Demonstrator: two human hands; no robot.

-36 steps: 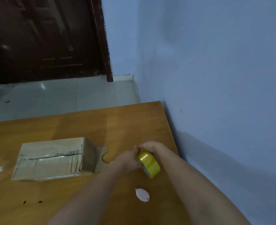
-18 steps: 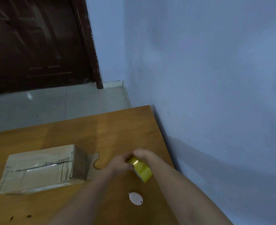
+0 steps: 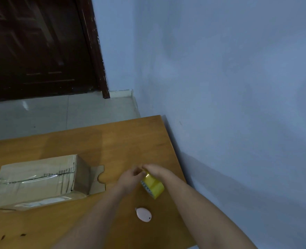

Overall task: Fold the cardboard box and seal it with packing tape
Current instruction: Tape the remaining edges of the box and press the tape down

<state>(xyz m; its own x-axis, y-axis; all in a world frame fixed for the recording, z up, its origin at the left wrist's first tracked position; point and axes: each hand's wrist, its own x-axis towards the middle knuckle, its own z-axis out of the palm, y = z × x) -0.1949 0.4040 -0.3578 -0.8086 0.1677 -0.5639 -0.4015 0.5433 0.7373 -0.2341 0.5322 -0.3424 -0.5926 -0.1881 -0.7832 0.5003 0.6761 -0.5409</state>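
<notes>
A folded cardboard box lies on the wooden table at the left, with clear tape along its top seam and one notched flap lying flat at its right end. A yellow roll of packing tape is held upright above the table to the right of the box. My right hand grips the roll from above. My left hand pinches at the roll's upper edge, its fingertips meeting those of the right hand.
A small pink oval object lies on the table just in front of the roll. The table's right edge runs along a pale blue wall. Beyond the far edge are a tiled floor and a dark wooden door.
Both hands and the tape roll stay together at the same spot on the table. The view has shifted a little, so the box appears further left than a second ago.
</notes>
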